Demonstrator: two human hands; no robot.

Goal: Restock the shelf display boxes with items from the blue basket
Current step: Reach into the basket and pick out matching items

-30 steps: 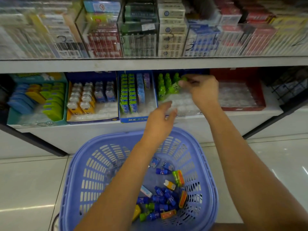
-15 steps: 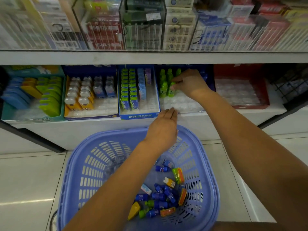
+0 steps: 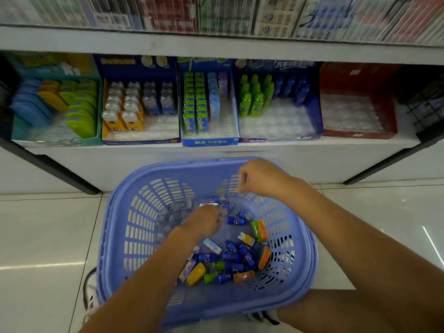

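A white shop shelf (image 3: 312, 159) runs across the top of the view, above a pale glossy tiled floor (image 3: 43, 236). On the floor just in front of it sits the blue slatted plastic basket (image 3: 115, 236), between the person's forearms. Five open cardboard display boxes stand side by side on the shelf: a teal box (image 3: 19, 133) of flat blue, yellow and green packs, a dark blue box (image 3: 141, 141) of white-capped bottles, a blue box (image 3: 209, 142) of green and light blue packets, a dark blue box (image 3: 314, 116) partly filled with small green bottles (image 3: 254, 99) at its back left, and a red box (image 3: 358, 134) showing only a clear plastic tray.

The left hand (image 3: 204, 222) reaches down inside the basket, its fingertips blurred among the items, so its grip cannot be told. The right hand (image 3: 259, 179) hovers over the far rim, fingers curled downward; whether it holds anything is unclear. Small blue bottles (image 3: 230, 255), a yellow packet (image 3: 195, 273) and orange-and-green packs (image 3: 259, 229) lie loose on the basket bottom.
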